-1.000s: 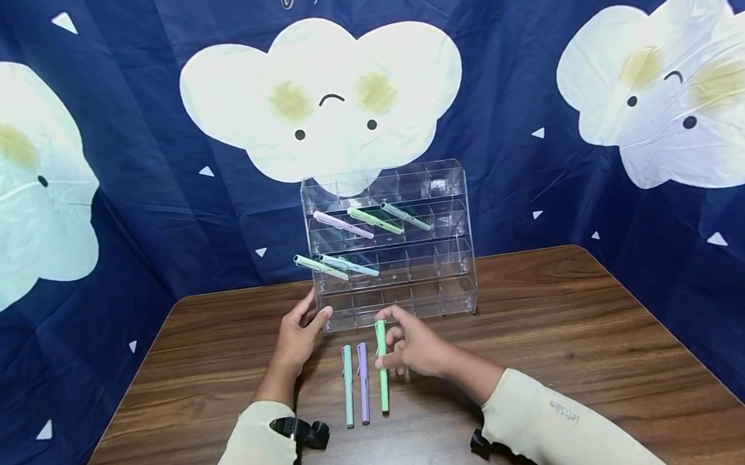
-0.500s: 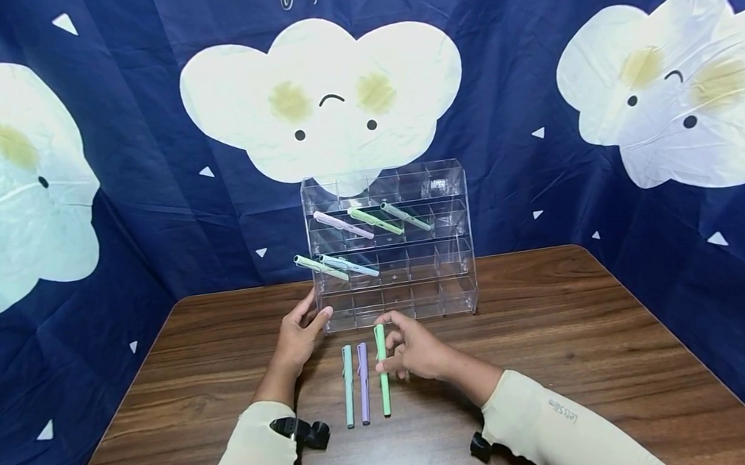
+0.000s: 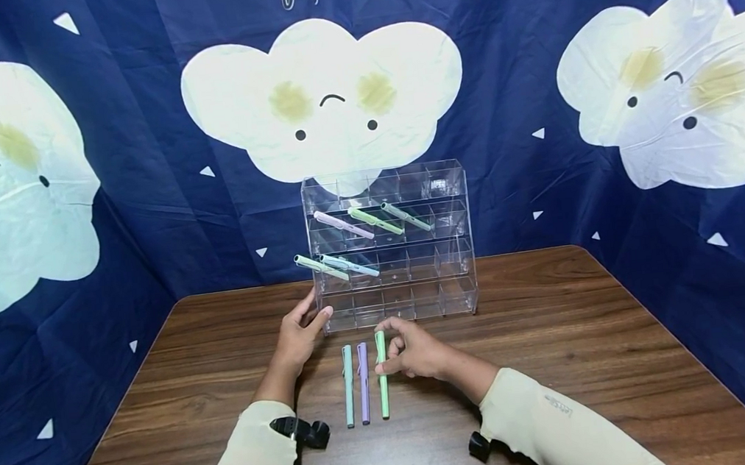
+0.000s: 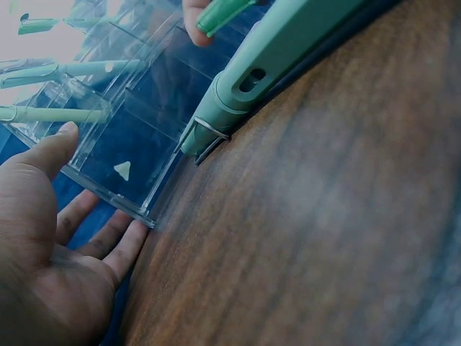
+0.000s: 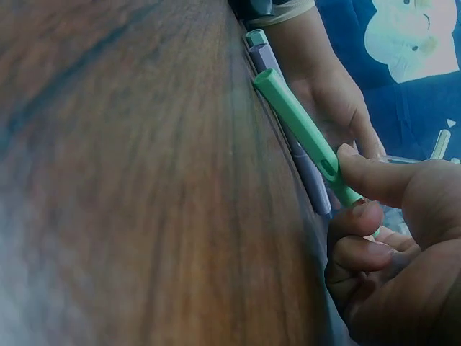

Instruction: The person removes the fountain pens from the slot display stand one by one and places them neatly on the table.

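My right hand [image 3: 416,350] pinches a bright green pen [image 3: 384,390] between thumb and fingers, clip end toward the rack; in the right wrist view the pen [image 5: 299,122] slants up from the table. My left hand [image 3: 298,339] holds the lower left edge of a clear acrylic rack [image 3: 428,298], thumb in front and fingers round the side, as the left wrist view shows the hand [image 4: 65,245]. Side by side on the table, left of the green pen, lie a teal pen [image 3: 348,390] and a purple pen [image 3: 363,388].
The rack's tiers hold a pink pen [image 3: 343,225], a light green pen [image 3: 374,220] and a grey-green pen [image 3: 406,216]. Below them lean a pale green pen [image 3: 312,265] and a light blue pen [image 3: 349,265]. Blue cloth [image 3: 507,176] stands behind the wooden table [image 3: 553,320].
My right hand has drawn the green pen slightly toward me, down beside the purple pen. The left hand and the rack have stayed in place.
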Available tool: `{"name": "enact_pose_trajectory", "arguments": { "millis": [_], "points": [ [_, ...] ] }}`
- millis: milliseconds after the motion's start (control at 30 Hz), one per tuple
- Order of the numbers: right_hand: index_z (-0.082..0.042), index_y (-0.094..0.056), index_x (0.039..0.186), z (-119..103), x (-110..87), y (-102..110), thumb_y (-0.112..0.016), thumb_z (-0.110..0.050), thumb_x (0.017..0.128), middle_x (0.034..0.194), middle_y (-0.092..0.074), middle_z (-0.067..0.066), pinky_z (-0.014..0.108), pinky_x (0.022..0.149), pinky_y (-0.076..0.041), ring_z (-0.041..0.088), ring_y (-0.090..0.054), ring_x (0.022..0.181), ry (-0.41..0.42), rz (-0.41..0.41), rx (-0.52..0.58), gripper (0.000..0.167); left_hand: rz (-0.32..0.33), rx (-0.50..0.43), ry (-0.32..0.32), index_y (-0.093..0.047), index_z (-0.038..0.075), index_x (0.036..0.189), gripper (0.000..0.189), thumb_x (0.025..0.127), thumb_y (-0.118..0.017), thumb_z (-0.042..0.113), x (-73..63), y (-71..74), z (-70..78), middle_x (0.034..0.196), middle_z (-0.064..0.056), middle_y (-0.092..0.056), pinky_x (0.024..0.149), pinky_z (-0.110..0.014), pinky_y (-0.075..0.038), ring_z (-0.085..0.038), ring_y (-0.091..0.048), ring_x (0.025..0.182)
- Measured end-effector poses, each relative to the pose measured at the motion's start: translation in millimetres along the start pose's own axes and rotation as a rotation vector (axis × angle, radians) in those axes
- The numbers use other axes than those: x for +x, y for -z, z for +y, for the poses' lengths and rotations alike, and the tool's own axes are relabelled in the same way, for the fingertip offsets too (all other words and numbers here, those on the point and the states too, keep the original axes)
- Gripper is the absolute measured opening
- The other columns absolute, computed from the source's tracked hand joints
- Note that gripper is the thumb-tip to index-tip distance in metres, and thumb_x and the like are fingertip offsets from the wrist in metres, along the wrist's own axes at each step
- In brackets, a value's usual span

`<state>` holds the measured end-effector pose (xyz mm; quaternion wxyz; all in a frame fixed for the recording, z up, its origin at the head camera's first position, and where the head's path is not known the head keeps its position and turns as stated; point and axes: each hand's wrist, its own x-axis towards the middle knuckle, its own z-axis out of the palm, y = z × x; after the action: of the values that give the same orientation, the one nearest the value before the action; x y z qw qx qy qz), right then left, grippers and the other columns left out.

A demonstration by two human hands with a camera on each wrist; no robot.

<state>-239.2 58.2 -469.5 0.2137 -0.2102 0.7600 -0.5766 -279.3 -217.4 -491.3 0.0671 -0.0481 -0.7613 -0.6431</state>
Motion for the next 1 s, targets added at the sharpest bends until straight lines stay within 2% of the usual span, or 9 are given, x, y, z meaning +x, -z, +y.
{"name": "enact_pose_trajectory", "arguments": {
  "millis": [200, 367, 700, 1000],
  "points": [
    [-0.001, -0.048, 0.153, 5.3, 5.1, -1.5, -0.085, 0.003, 0.09, 0.066, -0.059, -0.002, 0.02, 0.045, -0.033, 0.007, -0.039, 0.047, -0.068, -0.023, 0.078, 0.073, 0.004, 0.014, 0.0, -0.045, 0.022, 0.168, 0.067, 0.108, -0.073, 0.019, 0.0, -0.2, 0.5, 0.171, -0.016, -0.047, 0.097, -0.013, -0.052, -0.042, -0.052, 0.153],
    [-0.002, -0.051, 0.153, 7.3, 7.5, -2.3, -0.085, 0.002, 0.09, 0.064, -0.055, -0.003, 0.019, 0.043, -0.031, 0.005, -0.037, 0.045, -0.098, -0.012, 0.084, 0.072, 0.001, -0.006, 0.002, -0.045, 0.021, 0.168, 0.067, 0.108, -0.073, 0.019, -1.0, -0.7, 1.3, 0.172, -0.016, -0.046, 0.095, -0.012, -0.053, -0.042, -0.052, 0.153],
    [0.002, -0.053, 0.149, 9.1, 6.8, -2.4, -0.086, 0.0, 0.09, 0.066, -0.054, -0.003, 0.018, 0.042, -0.032, 0.004, -0.038, 0.046, -0.114, -0.001, 0.056, 0.068, 0.002, 0.022, 0.007, -0.043, 0.022, 0.169, 0.067, 0.108, -0.072, 0.021, -0.8, -1.3, 0.9, 0.173, -0.015, -0.045, 0.101, -0.019, -0.054, -0.042, -0.051, 0.154],
    [0.001, -0.053, 0.15, 9.8, 6.4, -2.0, -0.086, -0.001, 0.091, 0.068, -0.056, -0.001, 0.019, 0.042, -0.033, 0.006, -0.039, 0.045, -0.102, -0.001, 0.032, 0.068, -0.001, 0.016, 0.008, -0.045, 0.021, 0.168, 0.067, 0.108, -0.073, 0.021, -0.4, -0.7, 1.1, 0.173, -0.015, -0.045, 0.101, -0.018, -0.053, -0.042, -0.051, 0.154]
  ]
}}
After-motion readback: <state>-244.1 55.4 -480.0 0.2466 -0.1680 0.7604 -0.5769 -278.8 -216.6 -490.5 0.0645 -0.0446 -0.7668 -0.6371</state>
